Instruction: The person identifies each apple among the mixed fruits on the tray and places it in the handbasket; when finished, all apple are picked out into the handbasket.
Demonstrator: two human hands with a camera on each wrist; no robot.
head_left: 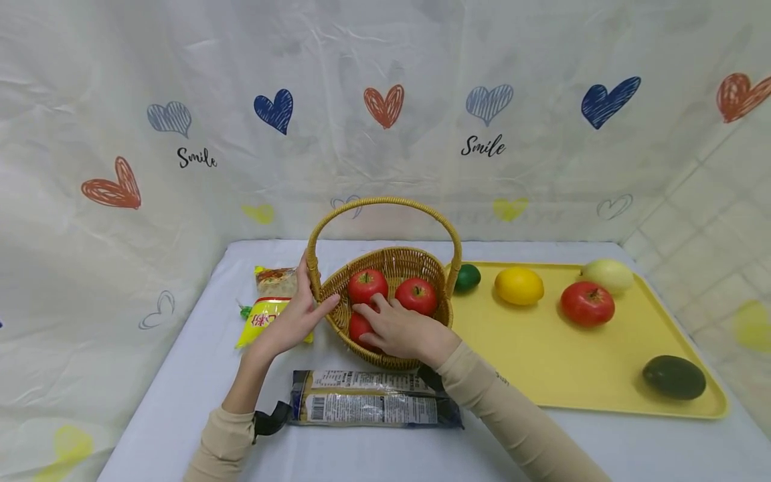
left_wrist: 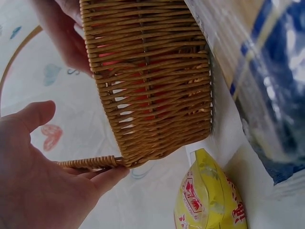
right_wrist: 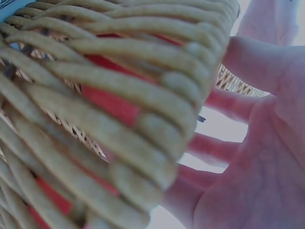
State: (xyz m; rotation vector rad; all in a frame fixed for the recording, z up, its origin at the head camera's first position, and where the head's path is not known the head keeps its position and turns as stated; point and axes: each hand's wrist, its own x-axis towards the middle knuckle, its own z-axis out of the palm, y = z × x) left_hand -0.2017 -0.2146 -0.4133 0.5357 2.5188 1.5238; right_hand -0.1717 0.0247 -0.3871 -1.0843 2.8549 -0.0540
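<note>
A golden-brown wicker basket (head_left: 394, 260) is standing on the white counter (head_left: 199, 375) beside a yellow tray (head_left: 578, 375), its mouth facing up and its arched handle (head_left: 385, 201) spanning left to right; you cannot tell the bowl's long axis. Three glossy red apples (head_left: 417, 296) are lying inside. Your right hand (head_left: 397, 328) is curling fingers and thumb around the front apple (head_left: 358, 328); your left hand (head_left: 295, 321) is resting extended fingers against the handle's left foot, thumb spread.
</note>
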